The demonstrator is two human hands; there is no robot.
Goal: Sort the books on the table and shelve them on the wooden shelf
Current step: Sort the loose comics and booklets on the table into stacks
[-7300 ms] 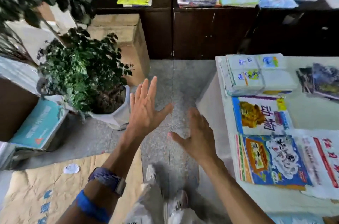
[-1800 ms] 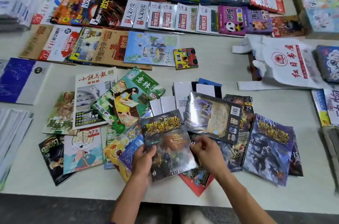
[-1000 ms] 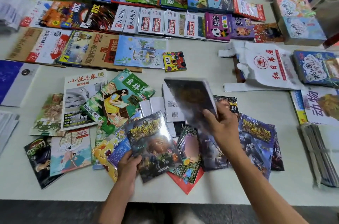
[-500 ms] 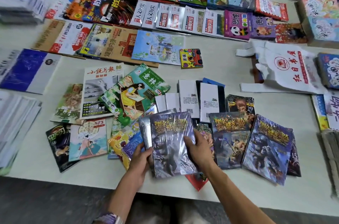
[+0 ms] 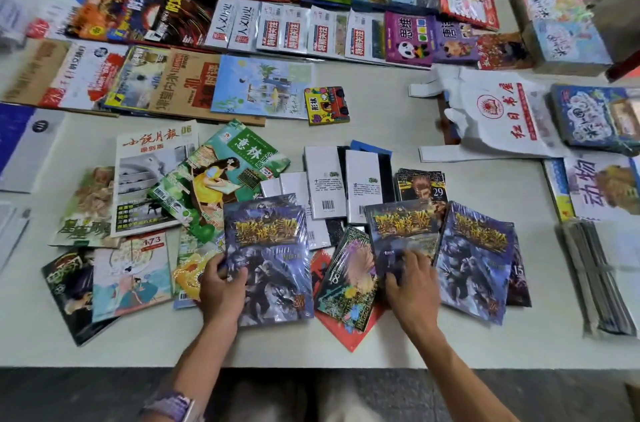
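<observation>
Head view: we stand at a white table (image 5: 381, 99) spread with books and magazines. Our left hand (image 5: 221, 290) curls round the left edge of a shrink-wrapped dark comic (image 5: 268, 262), thumb on the cover, holding it atop a small stack near the front edge. Our right hand (image 5: 414, 286) lies with bent fingers on a matching comic (image 5: 398, 231) just to the right; we cannot tell whether it grips the book or only presses it. A third matching volume (image 5: 474, 259) lies beside that, its gold title too blurred to read. Between the hands sits a manga numbered 18 (image 5: 349, 279) over a red booklet (image 5: 346, 331); behind, another cover shows 29 (image 5: 420, 184). Readable elsewhere: a green magazine marked 意林 (image 5: 221, 179), a white one headed 小说月报 06 (image 5: 152, 172), a cover numbered 173 (image 5: 133, 272), a small 形状 board book (image 5: 325, 105), a purple 思维 panda book (image 5: 410, 39), and a white plastic bag (image 5: 498, 117) with red print. Half a second ago the right hand was on the left stack; it has since shifted to the neighbouring comic, uncovering the 18 manga. At right, a 动物 book (image 5: 602, 186) is cut off by the frame; the far rows are blurred. No wooden shelf is in view.
</observation>
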